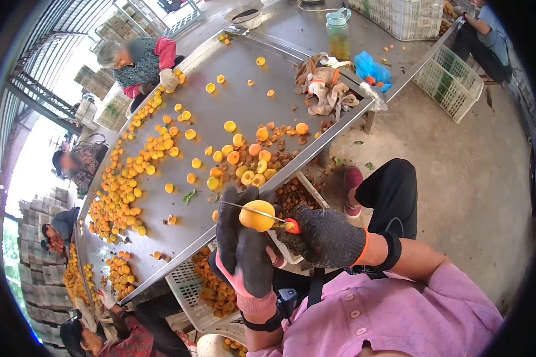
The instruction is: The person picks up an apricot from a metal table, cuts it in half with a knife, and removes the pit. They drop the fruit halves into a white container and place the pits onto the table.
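My left hand (pixel 244 250), in a dark-coated glove with a pink cuff, is closed around a yellow-orange apricot (pixel 256 218). A thin knife (pixel 250 209) lies with its blade across the top of that fruit. Its red-orange handle (pixel 292 226) sits in my right hand (pixel 327 238), which wears a dark grey glove with an orange edge and has its fingers wrapped round it. Just beyond the hands, at the metal table's near edge, are halved apricots (pixel 258 179) and brown pits (pixel 280 157).
A metal table (pixel 178 238) carries a large spread of apricots (pixel 110 205). Below its edge stand a white crate (pixel 211 318) of apricot halves and a container of pits (pixel 298 193). Cloths (pixel 324 89) and a green-lidded bottle (pixel 338 35) lie beyond. Other people work along the far side.
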`<state>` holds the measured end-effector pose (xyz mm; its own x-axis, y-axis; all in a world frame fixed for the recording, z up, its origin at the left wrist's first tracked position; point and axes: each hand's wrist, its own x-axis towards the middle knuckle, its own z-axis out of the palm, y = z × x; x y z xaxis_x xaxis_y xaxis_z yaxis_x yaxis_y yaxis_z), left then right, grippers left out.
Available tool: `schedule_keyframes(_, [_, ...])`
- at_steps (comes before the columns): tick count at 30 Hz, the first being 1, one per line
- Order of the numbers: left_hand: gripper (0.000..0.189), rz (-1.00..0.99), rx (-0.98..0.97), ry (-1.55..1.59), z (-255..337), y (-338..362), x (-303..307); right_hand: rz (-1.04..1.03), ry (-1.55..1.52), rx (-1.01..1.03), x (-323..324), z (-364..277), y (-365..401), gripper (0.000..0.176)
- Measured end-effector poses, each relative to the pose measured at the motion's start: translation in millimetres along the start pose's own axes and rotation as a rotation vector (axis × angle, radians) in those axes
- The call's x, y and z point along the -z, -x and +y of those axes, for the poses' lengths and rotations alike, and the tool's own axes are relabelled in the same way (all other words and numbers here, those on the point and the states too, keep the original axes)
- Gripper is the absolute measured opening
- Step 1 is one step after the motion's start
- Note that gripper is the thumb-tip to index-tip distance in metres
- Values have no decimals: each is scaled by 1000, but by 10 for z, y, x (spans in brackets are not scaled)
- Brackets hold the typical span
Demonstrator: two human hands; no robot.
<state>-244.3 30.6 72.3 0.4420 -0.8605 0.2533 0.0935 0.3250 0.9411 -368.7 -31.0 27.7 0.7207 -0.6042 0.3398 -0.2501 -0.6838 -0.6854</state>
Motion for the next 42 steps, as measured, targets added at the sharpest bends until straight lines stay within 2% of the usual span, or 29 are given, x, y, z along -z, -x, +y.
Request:
schedule_keyframes(1, [51, -3, -4, 2, -62, 1, 15, -2, -49, -18, -20, 28, -3, 26])
schedule_keyframes(3, [44, 203, 328, -288, -131, 30, 88, 47, -156, -54, -51, -20, -35, 28])
schedule_keyframes(5, [43, 158, 356, -231, -144, 31, 130, 82, -275, -96, -51, -44, -50, 30])
schedule_keyframes(7, [43, 87, 45, -144, -189, -6, 96, -64, -171, -18, 52, -48, -53, 39])
schedule_keyframes(8, [44, 30, 93, -203, -119, -15, 170, -64, -171, -15, 115, -63, -82, 39])
schedule_keyframes(9, [44, 31, 93, -203, -122, -24, 216, -148, -117, -53, 183, -83, -106, 38])
schedule_keyframes(11, [46, 5, -114, -396, -191, -68, 289, -226, -56, -89, 209, -59, -123, 37])
schedule_keyframes(14, [45, 41, -86, -412, -109, -70, 234, -164, -41, -18, 181, -13, -172, 28])
schedule_keyframes(16, [44, 61, -68, -378, -106, -32, 225, -292, 16, -61, 264, -125, -247, 25])
schedule_keyframes(17, [41, 129, 48, -257, -155, 7, 278, -285, 23, -55, 249, -130, -245, 25])
schedule_keyframes(18, [38, 193, 154, -137, -162, -6, 299, -234, 83, 70, 193, -126, -250, 27])
schedule_keyframes(19, [34, 174, 126, -69, -101, -71, 199, -176, 150, 203, 132, -118, -274, 29])
schedule_keyframes(20, [32, 143, -12, -271, -243, -87, 261, -155, 18, 43, 28, -109, -270, 33])
schedule_keyframes(21, [31, 117, -150, -473, -376, -102, 352, -133, 30, 67, 66, -120, -312, 33])
schedule_keyframes(22, [27, 156, 21, -433, -258, -110, 319, -174, 47, 67, 110, -127, -343, 34])
schedule_keyframes(23, [27, 152, -5, -432, -234, -122, 320, -220, 65, 63, 145, -130, -359, 35])
schedule_keyframes(26, [25, 209, -20, -214, -221, -122, 352, -182, 93, 119, 161, -97, -397, 36])
schedule_keyframes(28, [24, 213, -49, -191, -191, -148, 356, -167, 100, 163, 175, -102, -451, 35])
schedule_keyframes(30, [24, 213, -65, -167, -182, -171, 372, -218, 47, 107, 164, -88, -528, 32])
schedule_keyframes(31, [23, 139, -156, -376, -185, -189, 386, -218, 51, 113, 141, -5, -568, 32])
schedule_keyframes(32, [23, 76, -246, -588, -180, -200, 425, -176, -34, 231, 99, 128, -606, 29])
schedule_keyframes(33, [33, 29, -94, -490, -210, -248, 536, -141, -128, 358, 62, 219, -648, 26])
schedule_keyframes(35, [39, 48, 45, -442, -286, -305, 597, -130, -139, 426, 145, 249, -747, 22])
schedule_keyframes(36, [39, -47, -68, -473, -269, -365, 608, -236, -130, 370, 199, 239, -827, 23])
schedule_keyframes(37, [38, 4, 53, -246, -172, -410, 532, -340, -113, 310, 240, 217, -893, 24])
schedule_keyframes(39, [35, 73, 190, -95, -192, -507, 571, -341, -108, 307, 286, 156, -965, 25])
schedule_keyframes(40, [35, 93, 186, -99, -228, -568, 587, -326, -94, 287, 293, 144, -1013, 26])
schedule_keyframes(41, [33, 68, -19, -274, -274, -636, 612, -338, -102, 301, 258, 152, -1057, 26])
schedule_keyframes(42, [31, 39, -216, -452, -294, -698, 643, -247, -89, 275, 198, 165, -1073, 26])
